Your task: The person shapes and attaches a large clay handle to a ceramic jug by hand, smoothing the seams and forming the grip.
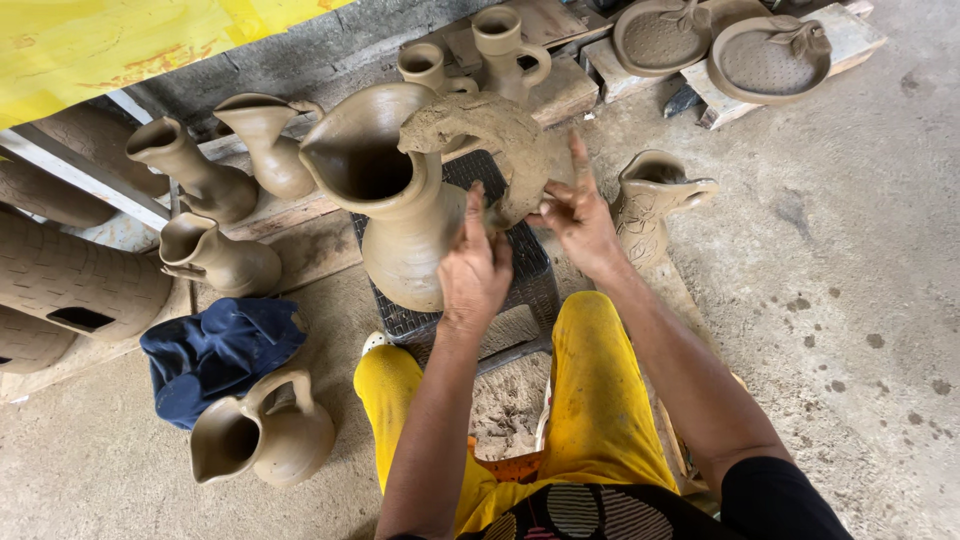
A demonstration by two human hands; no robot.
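A large unfired clay jug [400,200] with a wide flared spout stands on a dark plastic stool [520,290] in front of me. Its thick curved clay handle [490,130] arches from the rim down to the body. My left hand [475,265] rests flat against the jug's side, fingers pointing up. My right hand [575,215] presses the lower end of the handle onto the jug, with the forefinger raised. Both hands are smeared with clay. My knees in yellow trousers [590,390] sit below the stool.
Several smaller clay jugs stand at the left [215,255] and back [500,45]. One jug [265,435] lies by a blue cloth [215,350]. A decorated jug [650,200] stands right of the stool. Two leaf-shaped clay dishes [770,60] rest on boards. Perforated clay cylinders [70,285] lie far left.
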